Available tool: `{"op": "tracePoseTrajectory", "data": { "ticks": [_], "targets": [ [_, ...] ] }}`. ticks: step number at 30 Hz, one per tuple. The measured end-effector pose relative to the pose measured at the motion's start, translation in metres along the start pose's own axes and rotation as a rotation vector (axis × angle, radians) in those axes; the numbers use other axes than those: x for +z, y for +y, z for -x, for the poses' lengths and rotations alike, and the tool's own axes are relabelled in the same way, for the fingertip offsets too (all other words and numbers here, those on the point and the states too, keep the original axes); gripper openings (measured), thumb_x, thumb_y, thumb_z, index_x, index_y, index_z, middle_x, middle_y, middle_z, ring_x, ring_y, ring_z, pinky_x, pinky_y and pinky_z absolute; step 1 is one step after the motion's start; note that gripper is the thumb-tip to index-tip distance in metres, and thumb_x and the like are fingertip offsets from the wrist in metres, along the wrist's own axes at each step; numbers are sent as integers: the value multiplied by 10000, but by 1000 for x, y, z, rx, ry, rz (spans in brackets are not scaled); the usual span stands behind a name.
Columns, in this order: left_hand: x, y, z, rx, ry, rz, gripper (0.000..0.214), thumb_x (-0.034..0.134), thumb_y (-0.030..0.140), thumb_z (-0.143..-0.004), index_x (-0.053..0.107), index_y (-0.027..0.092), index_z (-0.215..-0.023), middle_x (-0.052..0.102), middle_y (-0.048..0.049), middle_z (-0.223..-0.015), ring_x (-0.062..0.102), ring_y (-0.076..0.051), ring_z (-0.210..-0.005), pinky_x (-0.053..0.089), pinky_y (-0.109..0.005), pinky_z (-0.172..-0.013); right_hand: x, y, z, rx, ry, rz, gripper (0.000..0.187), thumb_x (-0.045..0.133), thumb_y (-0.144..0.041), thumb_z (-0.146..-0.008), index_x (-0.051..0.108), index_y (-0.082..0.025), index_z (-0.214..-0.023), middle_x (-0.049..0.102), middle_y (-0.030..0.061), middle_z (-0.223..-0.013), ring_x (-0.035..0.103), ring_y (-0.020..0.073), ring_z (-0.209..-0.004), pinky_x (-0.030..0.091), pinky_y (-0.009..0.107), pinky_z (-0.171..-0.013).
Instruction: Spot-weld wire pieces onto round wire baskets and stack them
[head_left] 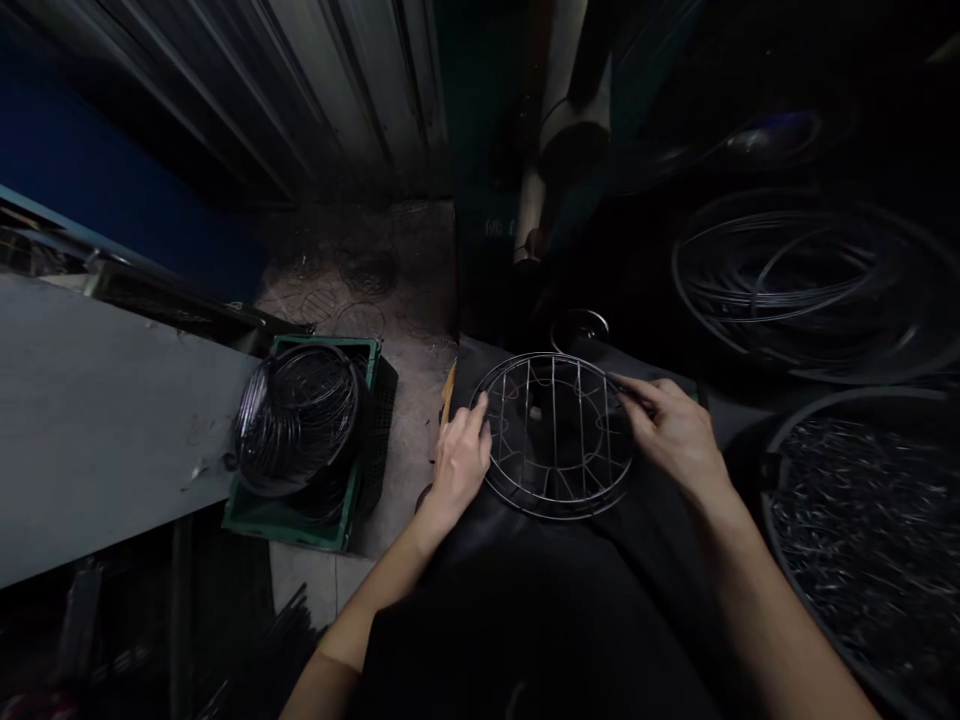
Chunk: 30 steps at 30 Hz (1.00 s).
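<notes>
A round wire rack, made of rings with straight bars across and curved wire pieces inside, is held level over my lap. On its left rim my left hand has its fingers closed. My right hand pinches the opposite rim between thumb and fingers. Just beyond the rack's far edge lies a small shiny wire ring. Dark cloth shows beneath and around the rack.
At left, a green crate carries a stack of wire rings. A grey panel juts in beside it. To my right stand a tub of small bent wire pieces and a large basin with coiled wire. A machine column rises ahead.
</notes>
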<state>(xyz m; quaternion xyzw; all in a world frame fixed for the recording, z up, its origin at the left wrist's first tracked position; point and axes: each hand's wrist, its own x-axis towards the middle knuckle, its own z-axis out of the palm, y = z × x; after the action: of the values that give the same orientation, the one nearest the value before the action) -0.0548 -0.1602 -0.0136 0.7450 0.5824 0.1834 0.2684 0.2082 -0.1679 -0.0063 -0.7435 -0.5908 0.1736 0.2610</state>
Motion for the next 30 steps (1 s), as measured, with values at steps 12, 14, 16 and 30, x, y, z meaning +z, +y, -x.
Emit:
{"op": "tracePoseTrajectory", "data": {
  "ticks": [12, 14, 16, 30],
  "targets": [
    [11, -10, -1, -45, -51, 289, 417, 378, 289, -950, 406, 206, -1357, 519, -79, -1340, 497, -178, -1237, 396, -352, -1059, -2, 17, 7, 17, -193, -102, 436, 472, -394, -871, 602, -229, -1253, 611, 57, -831, 575, 179, -722, 494, 339, -727],
    [16, -14, 4, -88, -39, 329, 464, 367, 327, -955, 325, 227, -1406, 504, -78, -1352, 502, -174, -1225, 395, -363, -1054, -2, 18, 12, 69, -205, -236, 451, 474, -446, -878, 592, -234, -1258, 646, 67, -970, 603, 196, -844, 494, 365, -813],
    [19, -16, 8, -128, -17, 329, 504, 375, 357, -952, 276, 237, -1432, 556, -82, -1273, 548, -176, -1137, 418, -379, -1011, -3, 18, 18, 116, -196, -330, 470, 491, -489, -869, 598, -225, -1242, 644, 75, -1081, 597, 219, -977, 466, 394, -905],
    [34, -16, 14, -158, -5, 552, 504, 346, 429, -946, 356, 227, -1407, 625, -79, -1053, 593, -162, -855, 487, -356, -864, -8, 22, 36, 381, -296, -657, 512, 691, -606, -672, 492, -225, -950, 566, -28, -668, 517, 117, -560, 434, 227, -487]
  ]
}}
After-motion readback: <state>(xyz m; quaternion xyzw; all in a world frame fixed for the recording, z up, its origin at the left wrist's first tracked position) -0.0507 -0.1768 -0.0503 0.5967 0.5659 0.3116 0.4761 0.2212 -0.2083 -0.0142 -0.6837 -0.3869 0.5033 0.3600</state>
